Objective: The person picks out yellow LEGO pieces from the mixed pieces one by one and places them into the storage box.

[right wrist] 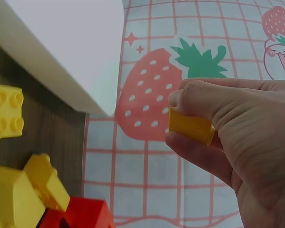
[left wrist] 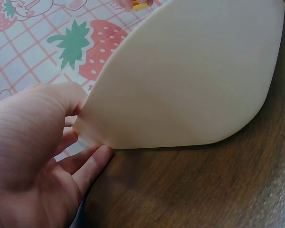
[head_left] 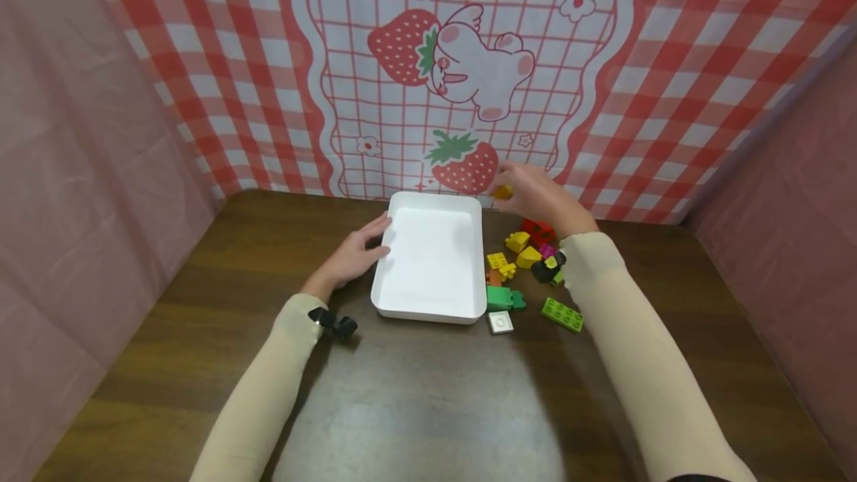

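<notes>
Brown wood-grain surface (head_left: 402, 400): white rectangular plastic tray (head_left: 428, 259), centre frame, long axis vertical; left hand (head_left: 352, 254), unclenched, against its left wall; right hand (head_left: 532, 190) pinching yellow plastic block (right wrist: 190, 126), just beside tray's upper-right corner.

Our left sleeve (head_left: 268, 385): long, plain, pale cream, cuff tinged greenish. Our right sleeve (head_left: 643, 363): matching; dark curved patch (head_left: 699, 477) at lower end, nature unclear to us. Left wrist camera (head_left: 344, 326), right wrist camera (head_left: 544, 272): both black, compact. Left hand (head_left: 350, 253), right hand (head_left: 533, 193): bare.
</notes>
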Motion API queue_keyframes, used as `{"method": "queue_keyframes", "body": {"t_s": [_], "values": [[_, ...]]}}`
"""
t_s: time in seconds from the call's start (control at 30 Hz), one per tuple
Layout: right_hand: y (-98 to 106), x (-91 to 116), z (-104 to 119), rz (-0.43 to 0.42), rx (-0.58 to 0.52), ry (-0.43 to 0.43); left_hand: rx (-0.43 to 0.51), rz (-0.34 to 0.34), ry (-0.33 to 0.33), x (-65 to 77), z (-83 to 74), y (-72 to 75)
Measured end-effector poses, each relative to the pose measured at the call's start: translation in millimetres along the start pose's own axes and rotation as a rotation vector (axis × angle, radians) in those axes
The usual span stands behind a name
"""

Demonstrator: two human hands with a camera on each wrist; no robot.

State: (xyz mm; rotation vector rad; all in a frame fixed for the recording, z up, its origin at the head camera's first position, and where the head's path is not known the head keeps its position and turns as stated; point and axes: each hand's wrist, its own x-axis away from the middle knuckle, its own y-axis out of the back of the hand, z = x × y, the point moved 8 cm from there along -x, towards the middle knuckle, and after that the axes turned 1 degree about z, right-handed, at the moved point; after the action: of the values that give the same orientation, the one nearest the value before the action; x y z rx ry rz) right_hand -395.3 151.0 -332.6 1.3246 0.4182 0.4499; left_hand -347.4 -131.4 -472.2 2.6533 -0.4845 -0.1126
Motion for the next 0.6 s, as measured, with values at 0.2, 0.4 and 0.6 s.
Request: {"method": "queue_keyframes", "body": {"t_s": [0.2, 0.4, 0.6], "values": [[0.1, -12.3, 10.0, 0.025, -0.023, -0.023, 0.019, 0.002, 0.001, -0.9, 0.7, -0.7], [-3.2, -25.6, 24.7, 0.035, 0.005, -0.041, 0.016, -0.001, 0.003, -1.4, 0.6, -1.1], [-9.6, -37.7, 40.2, 0.049, -0.042, -0.048, 0.021, 0.000, 0.011, -0.3, 0.4, -1.1]]}}
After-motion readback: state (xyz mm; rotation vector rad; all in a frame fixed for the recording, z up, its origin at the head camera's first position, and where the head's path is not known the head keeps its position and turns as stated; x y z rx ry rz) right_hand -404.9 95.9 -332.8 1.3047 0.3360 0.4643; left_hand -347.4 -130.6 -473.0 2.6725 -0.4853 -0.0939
